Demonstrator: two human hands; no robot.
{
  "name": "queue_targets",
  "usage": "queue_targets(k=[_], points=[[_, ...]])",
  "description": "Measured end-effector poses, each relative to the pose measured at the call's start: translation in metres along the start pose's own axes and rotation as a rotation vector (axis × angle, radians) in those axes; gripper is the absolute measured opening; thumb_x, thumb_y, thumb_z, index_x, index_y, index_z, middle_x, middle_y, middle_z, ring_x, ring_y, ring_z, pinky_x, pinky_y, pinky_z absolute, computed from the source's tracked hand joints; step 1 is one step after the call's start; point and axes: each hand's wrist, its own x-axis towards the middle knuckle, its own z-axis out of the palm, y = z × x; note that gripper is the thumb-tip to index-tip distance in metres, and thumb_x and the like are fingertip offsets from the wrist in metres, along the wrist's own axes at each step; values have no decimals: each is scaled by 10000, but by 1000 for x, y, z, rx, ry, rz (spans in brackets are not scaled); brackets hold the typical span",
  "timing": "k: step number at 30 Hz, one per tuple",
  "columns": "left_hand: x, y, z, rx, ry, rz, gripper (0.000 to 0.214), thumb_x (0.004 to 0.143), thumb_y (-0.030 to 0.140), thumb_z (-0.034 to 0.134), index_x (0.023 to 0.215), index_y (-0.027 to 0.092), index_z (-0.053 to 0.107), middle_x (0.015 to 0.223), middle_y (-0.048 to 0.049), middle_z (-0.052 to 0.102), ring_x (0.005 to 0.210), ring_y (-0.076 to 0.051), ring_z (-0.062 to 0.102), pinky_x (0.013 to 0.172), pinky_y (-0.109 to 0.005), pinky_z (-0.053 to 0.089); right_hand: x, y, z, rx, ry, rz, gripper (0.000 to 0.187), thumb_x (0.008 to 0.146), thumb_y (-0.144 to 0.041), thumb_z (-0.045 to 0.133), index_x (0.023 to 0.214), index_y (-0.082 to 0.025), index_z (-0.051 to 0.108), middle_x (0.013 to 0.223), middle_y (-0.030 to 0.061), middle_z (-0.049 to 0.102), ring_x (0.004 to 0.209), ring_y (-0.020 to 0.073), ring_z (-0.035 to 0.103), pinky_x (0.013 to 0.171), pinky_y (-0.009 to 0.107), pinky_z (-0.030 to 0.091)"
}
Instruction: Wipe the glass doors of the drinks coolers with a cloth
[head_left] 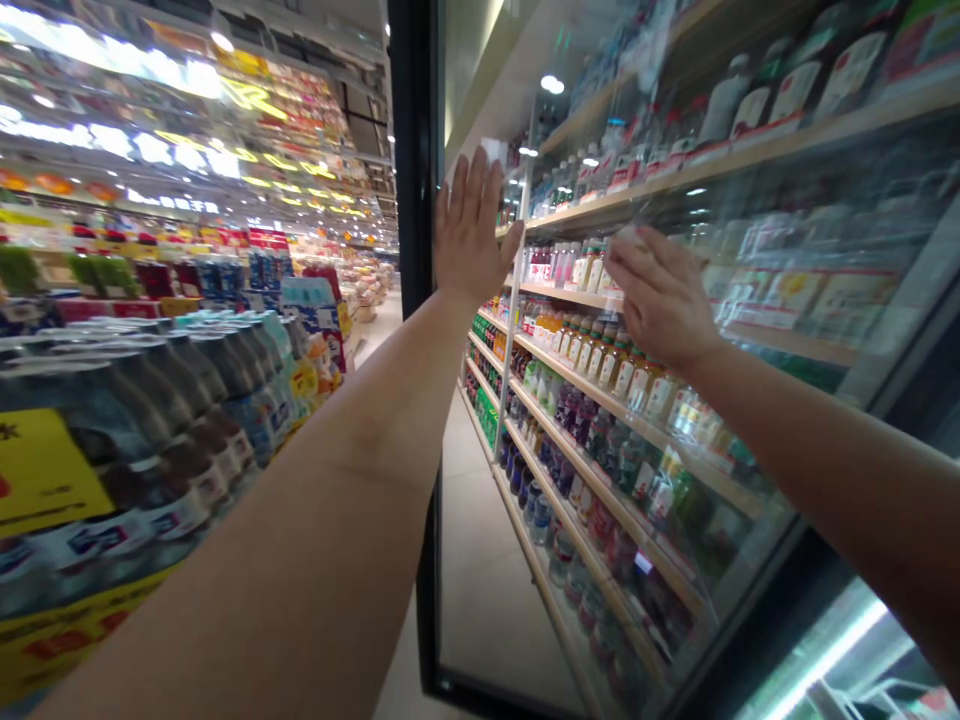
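A glass fridge door (480,520) with a black frame stands in front of me, swung out at an angle. My left hand (472,230) is flat against the glass near the frame's left edge, fingers stretched upward and apart. My right hand (660,295) rests on the glass further right, fingers extended toward the left, holding nothing that I can see. The glass reflects shelves (600,390) of bottled drinks in several colours.
Stacked packs of bottled drinks (187,400) with yellow labels fill the left side. A shop aisle (379,320) runs away behind them under bright ceiling lights. A lit fridge interior (840,650) shows at the lower right.
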Motion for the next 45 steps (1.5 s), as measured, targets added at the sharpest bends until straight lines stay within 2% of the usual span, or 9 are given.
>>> queue_targets(k=[2, 7, 13, 18, 24, 30, 35, 41, 45], points=[[-1, 1, -2, -6, -5, -8, 773, 1005, 483, 449, 1733, 256, 318, 1796, 87, 143, 1677, -151, 28, 1395, -327, -12, 5, 2, -3, 11, -50, -34, 479, 1041, -218, 442, 1484, -256, 623, 1595, 23, 577, 1552, 294, 425, 1255, 558, 409], [0, 2, -3, -38, -9, -15, 778, 997, 512, 433, 1731, 279, 321, 1791, 96, 142, 1675, -138, 31, 1393, -318, -14, 11, 18, -15, -28, 175, 305, 505, 1034, -185, 430, 1496, -184, 631, 1627, 116, 530, 1552, 381, 393, 1278, 648, 327], [2, -1, 1, -29, 19, 24, 810, 974, 473, 448, 1722, 185, 336, 1799, -4, 194, 1684, -195, 62, 1401, -412, 34, 1, 8, -15, 66, -89, -38, 482, 1040, -231, 468, 1491, -275, 629, 1589, 22, 584, 1544, 331, 444, 1252, 612, 405], [1, -1, 0, -45, 16, 20, 795, 983, 475, 421, 1730, 215, 332, 1796, 22, 190, 1683, -192, 65, 1402, -416, 30, -1, 19, -19, -39, 118, 271, 492, 1078, -233, 400, 1527, -258, 602, 1647, 66, 512, 1574, 352, 380, 1272, 634, 351], [1, 3, -2, -67, -42, -11, 873, 1021, 662, 281, 1746, 175, 258, 1804, 71, 99, 1663, -142, -126, 1398, -374, -67, -14, -13, -4, 68, -121, -102, 494, 1103, -270, 409, 1571, -347, 544, 1607, -35, 564, 1560, 260, 428, 1240, 577, 446], [0, 1, 2, -12, -41, -7, 848, 1040, 663, 210, 1744, 192, 250, 1799, 95, 72, 1664, -112, -119, 1397, -342, -70, -1, 14, -9, -38, 69, 192, 531, 1101, -268, 373, 1611, -336, 504, 1692, -19, 451, 1603, 318, 333, 1306, 604, 333], [1, -2, 5, 27, 16, 21, 760, 1069, 529, 404, 1729, 162, 311, 1805, 6, 168, 1689, -201, 44, 1415, -442, 38, -9, -1, -5, 75, -140, -104, 541, 1084, -279, 429, 1618, -330, 490, 1634, -9, 535, 1579, 277, 401, 1275, 584, 393], [1, -2, 4, 15, -2, -13, 766, 1031, 475, 497, 1740, 249, 314, 1800, 39, 174, 1677, -192, 32, 1404, -386, 30, -2, 13, -14, -18, 87, 219, 516, 1068, -207, 403, 1550, -251, 581, 1648, 66, 513, 1584, 360, 370, 1282, 645, 332], [1, -4, 5, -40, 23, 12, 755, 1020, 490, 433, 1741, 306, 303, 1788, 105, 160, 1672, -150, 22, 1399, -363, 24, -17, -3, -8, 55, -25, 0, 538, 1071, -228, 443, 1600, -298, 516, 1633, 30, 534, 1590, 329, 381, 1260, 634, 391]])
